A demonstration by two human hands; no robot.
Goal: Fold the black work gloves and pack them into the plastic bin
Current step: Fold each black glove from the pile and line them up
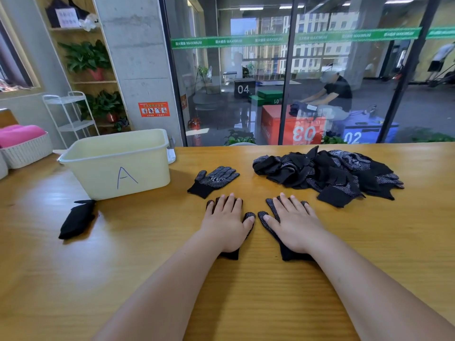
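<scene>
Low in the frame your two forearms reach forward over the wooden worktop (147,267). Your left hand (227,219) lies palm down on a black dotted glove (231,255). Its grip is wide, with straight fingers spread and holding nothing. The glove's cuff and thumb tip show from under it.

Just right of it, your right hand (294,222) presses flat on a second dotted glove (289,254) in the same way. That grip is also wide, with the fingers fanned out. The two gloves lie side by side near the centre of the frame, with their thumbs almost meeting.

At the left of the frame, a black bundle (77,219) that looks like folded gloves lies on the worktop, just in front of the bin's near corner.

Just above your left hand, a single glove (213,180) lies flat with its dotted side up and its fingers pointing to the upper right. Right of centre is a loose pile of black work gloves (330,172).

At centre left stands the pale yellow plastic bin (98,175), upright and marked "A" on its front wall. Its bottom is hidden from this angle.

Beyond the worktop, at the far left, are a white basket (27,153) holding something pink and a white wire rack (71,114). A glass wall (246,70) fills the upper right.
</scene>
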